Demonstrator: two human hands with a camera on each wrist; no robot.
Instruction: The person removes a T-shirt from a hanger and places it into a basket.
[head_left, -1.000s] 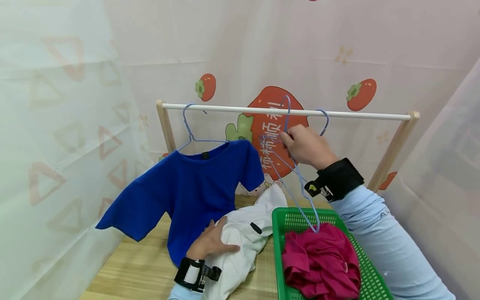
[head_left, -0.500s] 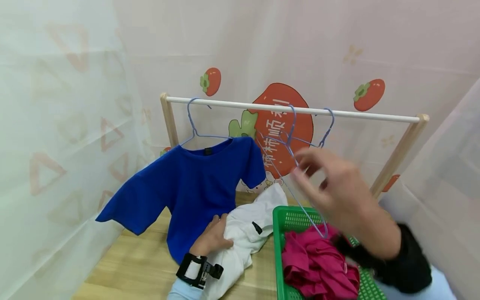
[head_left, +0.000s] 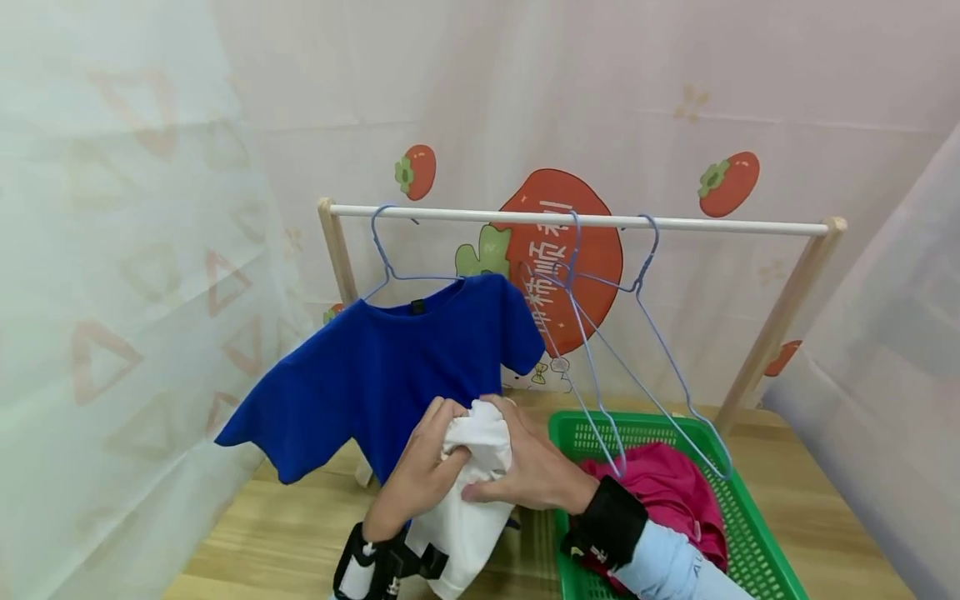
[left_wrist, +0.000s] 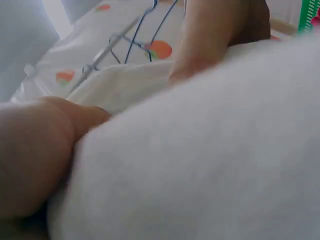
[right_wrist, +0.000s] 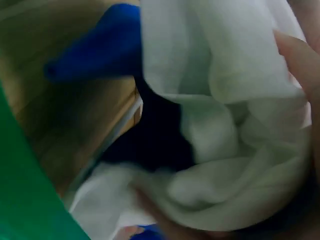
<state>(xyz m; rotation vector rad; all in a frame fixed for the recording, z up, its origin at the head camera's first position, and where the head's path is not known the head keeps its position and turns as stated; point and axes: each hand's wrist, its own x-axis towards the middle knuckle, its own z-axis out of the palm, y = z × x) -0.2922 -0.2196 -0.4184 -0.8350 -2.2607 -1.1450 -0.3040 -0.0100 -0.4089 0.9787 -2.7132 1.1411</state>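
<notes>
In the head view, a white shirt (head_left: 468, 533) is bunched up and lifted in front of the person. The left hand (head_left: 422, 467) grips its gathered upper edge from the left. On the opposite side the right hand (head_left: 536, 467) holds the same bunched edge, thumb on the near side. Close up, the white fabric (left_wrist: 200, 165) fills much of the left wrist view, and its folds (right_wrist: 240, 115) show in the right wrist view. Just behind the hands, a blue T-shirt (head_left: 427, 358) hangs on a blue wire hanger (head_left: 388, 271); its lower part is partly hidden.
A white rail (head_left: 465, 216) on wooden posts spans the back. Two bare wire hangers, a middle one (head_left: 585, 342) and a right one (head_left: 667, 350), hang above the green basket (head_left: 757, 508). A magenta garment (head_left: 667, 483) lies inside it. Patterned curtains surround the wooden table (head_left: 292, 533).
The right hand has let go of the middle hanger, which now hangs on the rail, and come down to the white shirt. Both hands have gathered and raised the shirt off the table.
</notes>
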